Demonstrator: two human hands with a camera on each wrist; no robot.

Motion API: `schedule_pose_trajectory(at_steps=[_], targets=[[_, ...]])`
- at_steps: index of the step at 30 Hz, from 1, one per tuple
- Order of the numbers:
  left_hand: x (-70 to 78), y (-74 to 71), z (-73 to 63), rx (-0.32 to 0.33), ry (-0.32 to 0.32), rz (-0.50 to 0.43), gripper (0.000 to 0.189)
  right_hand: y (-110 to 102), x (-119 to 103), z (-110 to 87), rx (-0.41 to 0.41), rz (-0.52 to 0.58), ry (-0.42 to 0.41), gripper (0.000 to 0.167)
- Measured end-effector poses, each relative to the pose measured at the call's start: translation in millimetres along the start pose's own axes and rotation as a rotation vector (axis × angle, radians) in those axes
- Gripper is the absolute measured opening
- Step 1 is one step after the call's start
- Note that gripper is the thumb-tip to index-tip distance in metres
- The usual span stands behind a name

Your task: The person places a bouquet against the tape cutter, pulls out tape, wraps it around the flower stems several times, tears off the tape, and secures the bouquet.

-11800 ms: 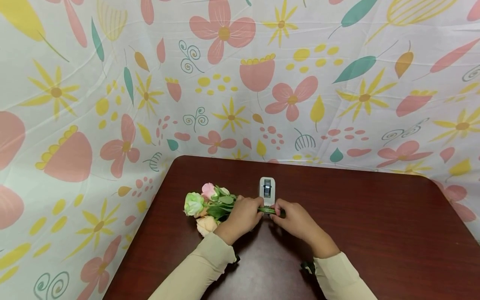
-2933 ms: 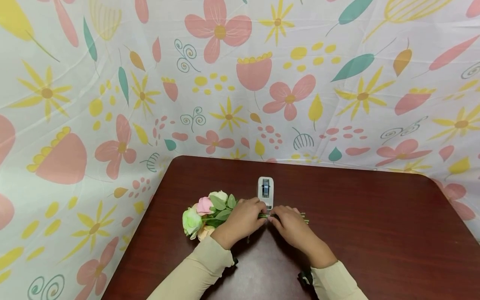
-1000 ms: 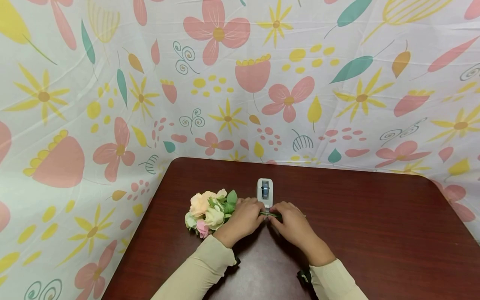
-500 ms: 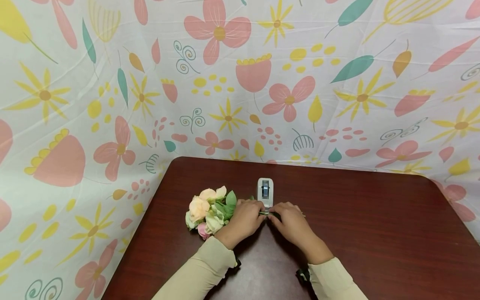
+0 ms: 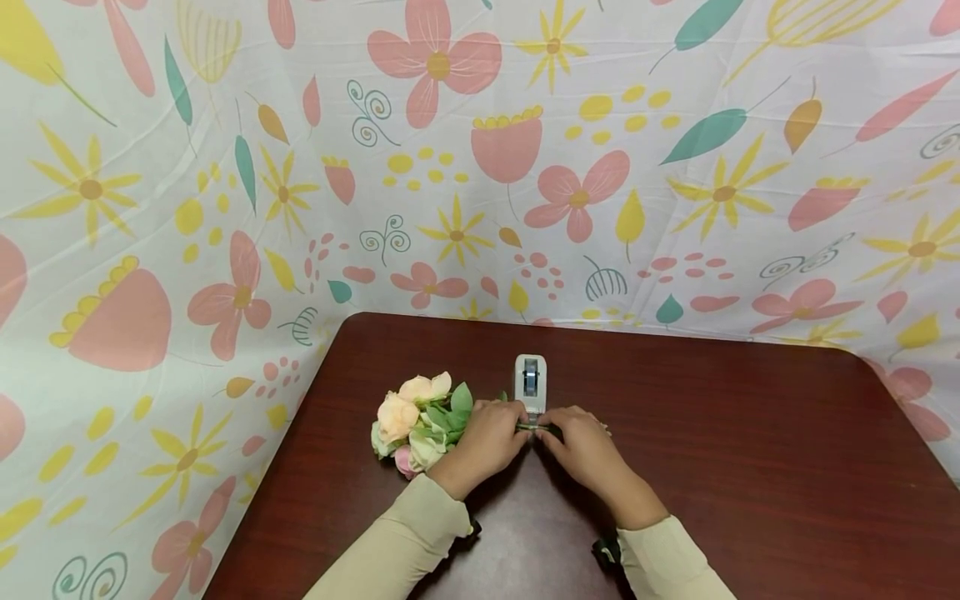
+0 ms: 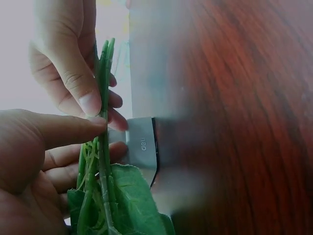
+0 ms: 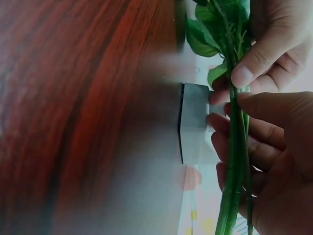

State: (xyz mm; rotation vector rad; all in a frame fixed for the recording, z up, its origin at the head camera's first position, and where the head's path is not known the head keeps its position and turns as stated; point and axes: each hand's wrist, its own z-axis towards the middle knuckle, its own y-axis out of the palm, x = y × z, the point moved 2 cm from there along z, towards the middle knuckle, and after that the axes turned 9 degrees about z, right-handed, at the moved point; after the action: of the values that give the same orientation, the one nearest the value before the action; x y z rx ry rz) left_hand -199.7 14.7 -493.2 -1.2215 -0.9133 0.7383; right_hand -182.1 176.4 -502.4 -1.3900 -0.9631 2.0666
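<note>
A bunch of flowers (image 5: 401,417), with peach, cream and pink heads, lies sideways at the left, its green stems (image 6: 105,78) running right. My left hand (image 5: 489,437) pinches the stems just below the leaves, thumb on top and fingers curled beneath. Close beside it, my right hand (image 5: 585,450) pinches the same stems nearer their cut ends; the two thumbs almost meet in the right wrist view. Directly beyond the fingertips stands a white tape dispenser (image 5: 531,383) with a roll of tape. A shiny patch shows on the stems between the thumbs; its extent is hidden.
Dark red-brown wooden table (image 5: 720,450) stretches under and around the hands, mostly to the right. A white cloth (image 5: 480,200) printed with flowers hangs behind its far edge and along the left side. A dark band sits at each wrist.
The bunch has turned about its stems: the green and pink heads showed uppermost before, the peach ones now. Both hands still hold the stems in front of the dispenser, with slight shifts.
</note>
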Motion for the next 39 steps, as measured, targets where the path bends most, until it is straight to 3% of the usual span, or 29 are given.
schedule_pose_trajectory(at_steps=[9,25,35,39], targets=[[0.7,0.8,-8.2,0.031,0.025,-0.005,0.008,-0.1,-2.3,-5.5,-0.007,0.058,-0.021,0.008],[4.9,-1.7,-21.0,0.033,0.089,-0.013,0.013,-2.8,-7.9,-15.3,-0.116,0.117,0.011,0.006],[5.8,-2.1,-26.7,-0.036,0.13,-0.026,0.01,-2.5,-7.9,-19.5,-0.146,0.135,-0.018,0.01],[6.3,-2.0,-28.4,0.0,0.152,0.025,0.011,-3.4,-8.9,-20.2,-0.155,0.111,0.018,0.006]])
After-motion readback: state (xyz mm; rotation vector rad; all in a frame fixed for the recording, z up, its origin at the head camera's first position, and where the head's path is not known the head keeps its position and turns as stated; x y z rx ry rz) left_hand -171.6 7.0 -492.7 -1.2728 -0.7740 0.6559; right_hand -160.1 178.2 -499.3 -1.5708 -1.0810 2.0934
